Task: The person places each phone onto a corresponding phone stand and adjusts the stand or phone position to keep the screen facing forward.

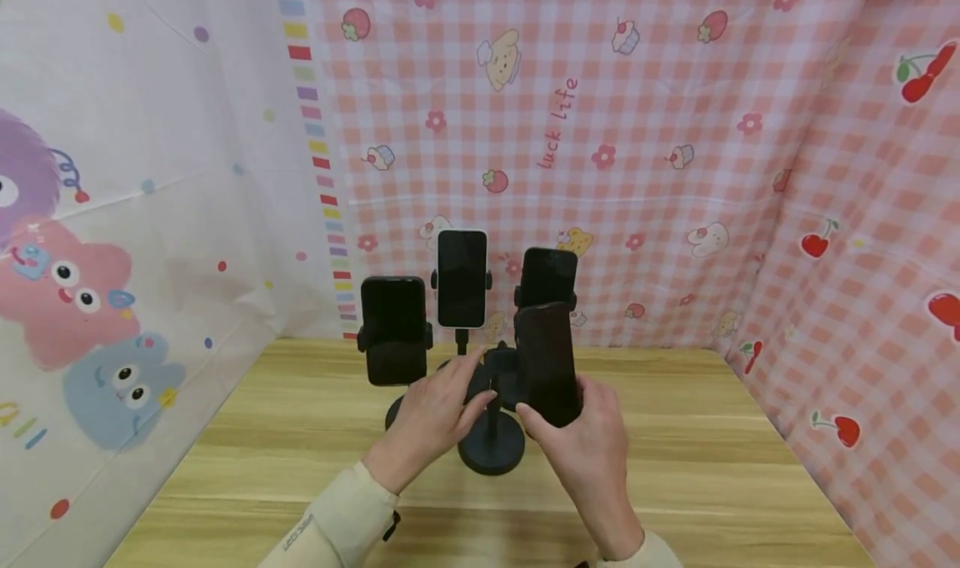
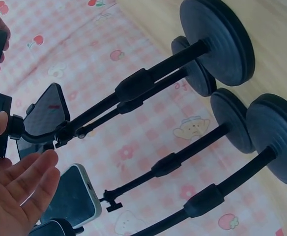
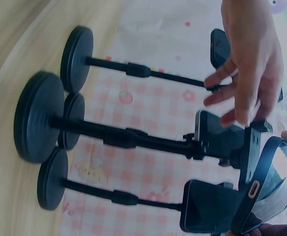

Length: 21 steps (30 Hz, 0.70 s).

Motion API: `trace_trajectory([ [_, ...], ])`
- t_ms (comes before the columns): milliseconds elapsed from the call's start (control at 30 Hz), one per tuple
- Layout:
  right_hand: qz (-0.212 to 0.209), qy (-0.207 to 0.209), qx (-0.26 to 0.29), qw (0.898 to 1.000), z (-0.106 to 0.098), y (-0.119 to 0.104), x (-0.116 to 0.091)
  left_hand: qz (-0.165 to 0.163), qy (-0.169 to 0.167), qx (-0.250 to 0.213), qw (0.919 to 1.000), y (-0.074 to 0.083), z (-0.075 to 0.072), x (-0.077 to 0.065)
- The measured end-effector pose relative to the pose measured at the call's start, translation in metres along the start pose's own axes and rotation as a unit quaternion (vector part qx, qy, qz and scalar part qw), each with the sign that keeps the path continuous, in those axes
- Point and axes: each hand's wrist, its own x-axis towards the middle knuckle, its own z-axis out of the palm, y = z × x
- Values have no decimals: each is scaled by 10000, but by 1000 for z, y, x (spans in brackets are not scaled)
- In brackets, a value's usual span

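My right hand point(image 1: 588, 435) grips a black smartphone point(image 1: 547, 364) by its lower sides, tilted in front of the nearest phone stand. That stand has a round black base point(image 1: 491, 445) and a thin pole. In the right wrist view, its clamp point(image 3: 250, 152) is beside the phone point(image 3: 259, 189), with a narrow gap showing. My left hand point(image 1: 435, 410) holds the left side of the clamp between thumb and index finger. The left wrist view shows the thumb against the clamp point(image 2: 1, 123) and the other fingers spread loosely. The phone's far side is hidden in the head view.
Behind stand more phone stands, bearing a black phone point(image 1: 395, 331) on the left, a white-edged phone point(image 1: 462, 278) in the middle and a dark phone point(image 1: 550, 276) on the right. The wooden table point(image 1: 675, 468) meets patterned cloth point(image 1: 637, 176) at the back and sides.
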Motion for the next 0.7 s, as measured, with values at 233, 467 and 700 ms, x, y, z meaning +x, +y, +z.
trace_trajectory([
  [233, 57, -147, 260, 9995, 11, -8, -5, 271, 344, -115, 9990, 1, -3, 8],
  [467, 73, -173, 444, 9988, 18, -11, -10, 394, 493, -52, 9980, 3, -5, 13],
  [700, 49, -191, 542, 9983, 24, -16, -13, 437, 599, -44, 9972, 3, -4, 16],
])
